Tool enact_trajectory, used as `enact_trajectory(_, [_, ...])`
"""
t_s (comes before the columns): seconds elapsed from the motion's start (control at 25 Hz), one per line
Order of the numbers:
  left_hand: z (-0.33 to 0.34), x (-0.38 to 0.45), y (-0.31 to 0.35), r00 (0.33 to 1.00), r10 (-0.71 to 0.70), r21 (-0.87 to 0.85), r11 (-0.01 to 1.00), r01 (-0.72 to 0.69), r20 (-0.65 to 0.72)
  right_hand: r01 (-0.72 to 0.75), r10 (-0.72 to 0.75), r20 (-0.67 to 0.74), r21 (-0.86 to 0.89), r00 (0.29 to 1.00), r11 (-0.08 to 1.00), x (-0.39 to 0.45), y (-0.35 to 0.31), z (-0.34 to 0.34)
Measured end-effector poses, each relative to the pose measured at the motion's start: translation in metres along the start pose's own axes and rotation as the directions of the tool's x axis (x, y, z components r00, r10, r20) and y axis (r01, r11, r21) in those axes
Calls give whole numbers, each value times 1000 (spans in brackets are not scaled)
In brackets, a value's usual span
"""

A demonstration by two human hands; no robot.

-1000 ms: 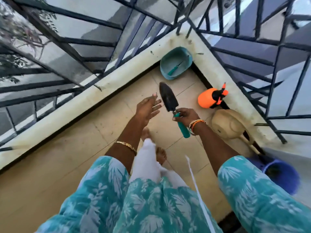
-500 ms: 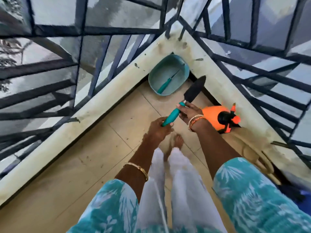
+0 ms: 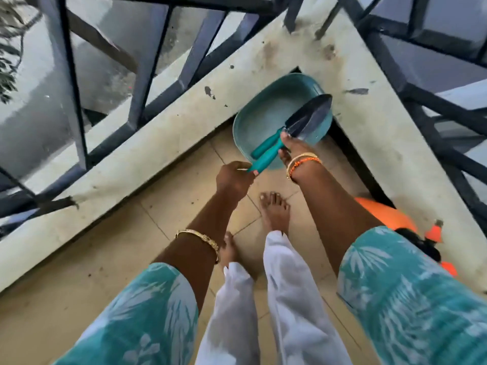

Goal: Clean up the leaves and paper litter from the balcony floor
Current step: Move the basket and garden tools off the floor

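Hands meet on a garden trowel over the teal basin, which sits in the balcony corner at about one o'clock from the bare feet: the left hand pinches the teal handle's butt end and the right hand grips it near the dark blade. Apparently the tool is being stowed beside a second teal-handled tool lying in the basin, and the next move calls for lowering it in and letting go. No leaves or paper litter are plainly visible on the tiled floor.

Black-bladed teal-handled trowel — tilted over teal basin
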State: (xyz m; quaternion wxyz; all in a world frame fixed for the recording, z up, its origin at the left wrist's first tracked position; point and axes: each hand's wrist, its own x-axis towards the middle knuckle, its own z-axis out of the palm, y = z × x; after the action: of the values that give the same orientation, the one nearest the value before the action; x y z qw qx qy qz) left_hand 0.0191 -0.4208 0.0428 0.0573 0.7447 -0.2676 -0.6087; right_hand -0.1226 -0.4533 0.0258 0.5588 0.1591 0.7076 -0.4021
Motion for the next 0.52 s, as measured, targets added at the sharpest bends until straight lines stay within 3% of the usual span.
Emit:
enact_trajectory(0.28, [2, 83, 15, 978, -64, 68, 995, 79, -198, 102, -117, -99, -146, 988, 984, 95, 1, 47])
enact_trajectory(0.52, [6, 93, 18, 978, -15, -101, 995, -7, -210, 148, -171, -252, -109, 952, 983, 111, 11, 65])
